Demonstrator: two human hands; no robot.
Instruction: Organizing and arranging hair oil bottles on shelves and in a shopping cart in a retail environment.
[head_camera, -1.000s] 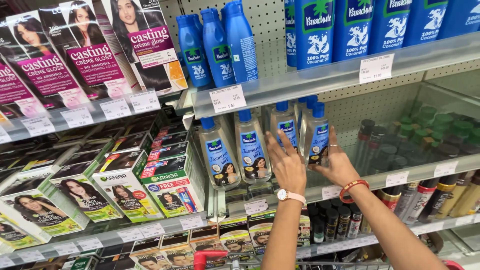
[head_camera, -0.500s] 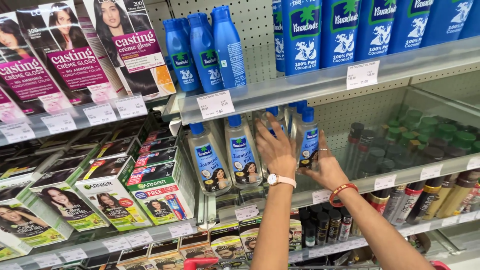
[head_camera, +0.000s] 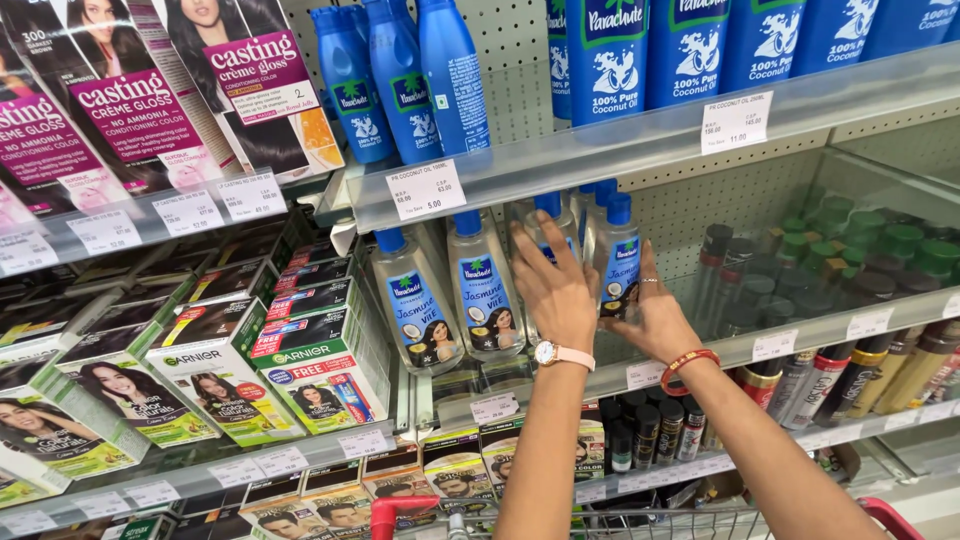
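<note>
Gripping clear, blue-capped plastic bottles (head_camera: 612, 262): left hand (head_camera: 553, 288), right hand (head_camera: 650, 318).

Hair colour boxes (head_camera: 215, 375), dark blue bottles (head_camera: 400, 80), white price tags (head_camera: 425, 188)

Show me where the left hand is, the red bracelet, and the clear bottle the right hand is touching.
left hand (head_camera: 553, 290), head view, on the back of the hand
red bracelet (head_camera: 689, 364), head view, on the band at the right wrist
clear bottle with blue cap (head_camera: 617, 250), head view, on its label
</note>
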